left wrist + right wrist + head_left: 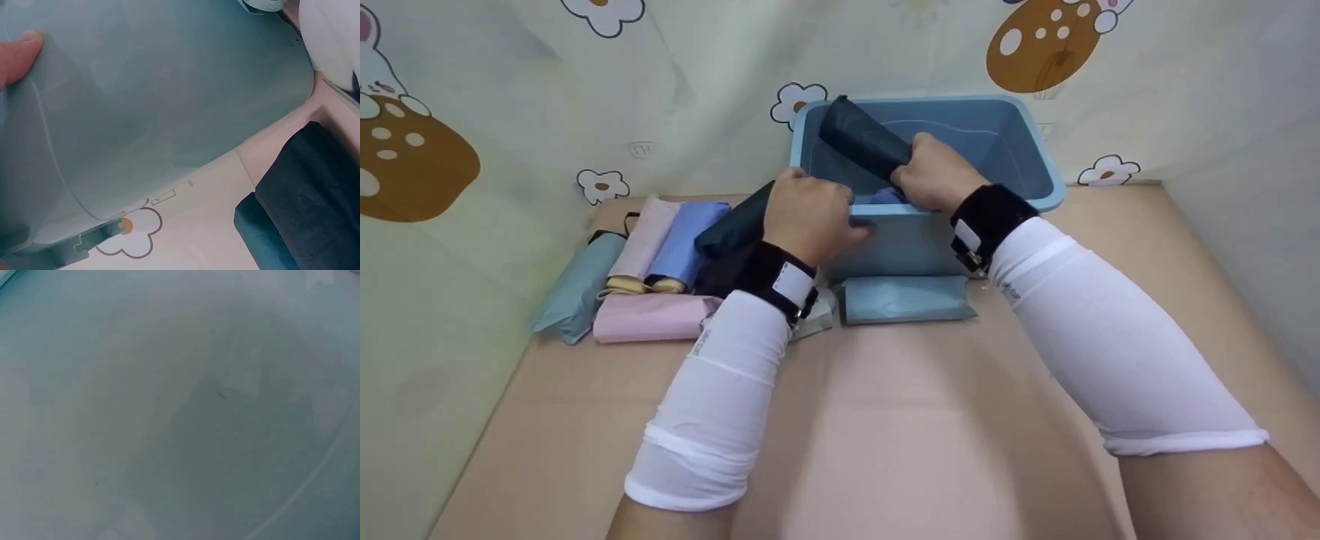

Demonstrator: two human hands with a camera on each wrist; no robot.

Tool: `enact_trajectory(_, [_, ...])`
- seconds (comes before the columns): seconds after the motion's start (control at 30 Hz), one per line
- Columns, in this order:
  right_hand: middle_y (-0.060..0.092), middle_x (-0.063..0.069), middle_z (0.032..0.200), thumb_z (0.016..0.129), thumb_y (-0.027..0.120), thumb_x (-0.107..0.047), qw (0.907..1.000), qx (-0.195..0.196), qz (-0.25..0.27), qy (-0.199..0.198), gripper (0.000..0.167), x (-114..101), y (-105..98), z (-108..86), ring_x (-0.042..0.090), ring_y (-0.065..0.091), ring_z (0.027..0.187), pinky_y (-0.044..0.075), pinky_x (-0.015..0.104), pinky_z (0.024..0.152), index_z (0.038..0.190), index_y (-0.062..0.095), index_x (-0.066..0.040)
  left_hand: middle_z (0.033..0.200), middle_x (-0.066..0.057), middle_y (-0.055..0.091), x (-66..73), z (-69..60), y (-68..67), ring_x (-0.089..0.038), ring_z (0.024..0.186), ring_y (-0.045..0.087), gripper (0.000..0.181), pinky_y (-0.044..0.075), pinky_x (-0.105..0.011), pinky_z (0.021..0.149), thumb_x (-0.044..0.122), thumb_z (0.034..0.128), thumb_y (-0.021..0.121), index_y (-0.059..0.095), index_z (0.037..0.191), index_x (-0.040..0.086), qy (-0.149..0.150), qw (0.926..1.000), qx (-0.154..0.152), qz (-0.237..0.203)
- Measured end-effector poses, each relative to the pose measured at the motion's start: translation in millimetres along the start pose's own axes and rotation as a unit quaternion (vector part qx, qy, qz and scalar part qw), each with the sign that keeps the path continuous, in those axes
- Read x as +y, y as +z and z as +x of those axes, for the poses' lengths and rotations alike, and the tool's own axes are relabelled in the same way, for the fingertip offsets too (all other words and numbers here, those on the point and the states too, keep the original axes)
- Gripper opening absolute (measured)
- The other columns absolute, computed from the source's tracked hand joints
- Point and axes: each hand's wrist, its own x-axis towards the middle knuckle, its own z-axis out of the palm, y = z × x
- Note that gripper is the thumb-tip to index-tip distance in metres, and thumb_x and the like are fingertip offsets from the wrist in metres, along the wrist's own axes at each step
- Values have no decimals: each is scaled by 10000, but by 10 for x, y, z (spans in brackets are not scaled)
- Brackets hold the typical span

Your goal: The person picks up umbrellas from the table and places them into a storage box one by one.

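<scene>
R hand (937, 176) gripping a dk green roll (866, 139), tilted at the mouth of the blue bin (911, 247); L hand (810, 217) curled over bin's near rim, L end. Backdrop (720, 97) print: faint, approx "TH". R sleeve (1110, 330) lettering's too sm. to read.

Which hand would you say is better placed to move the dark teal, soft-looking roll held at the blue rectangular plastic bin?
Probably the right hand: it grips the roll over the bin, while the left hand is occupied holding the bin's near rim.
</scene>
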Motion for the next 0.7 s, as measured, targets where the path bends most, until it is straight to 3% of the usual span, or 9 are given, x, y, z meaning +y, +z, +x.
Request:
enact_trajectory(0.23, [560,209,1354,1083,449,-265,9989,-351,-303,61,540,16,-15,19,325,552,1111,450,422,988,1509,374,59,685,-36,683,3,19,4,-246,766,704,514,469,-464,992,639,887,733,701,777,137,62,10000,44,-16])
enact_trajectory(0.47, [487,245,1548,1118,400,-295,9949,-720,-712,-9,586,9,-24,35,358,541,1217,446,483,1087,1575,339,66,670,-34,670,-2,15,6,-254,769,706,537,475,-453,965,662,877,733,658,727,152,74,10000,55,33])
enact_trajectory(0.7, [497,243,1542,1124,378,-291,9917,-868,-929,-186,554,7,-27,59,365,537,1187,442,490,1067,1551,399,61,720,-59,721,-2,7,10,-274,797,724,530,476,-461,974,654,875,728,691,742,143,106,9998,138,80])
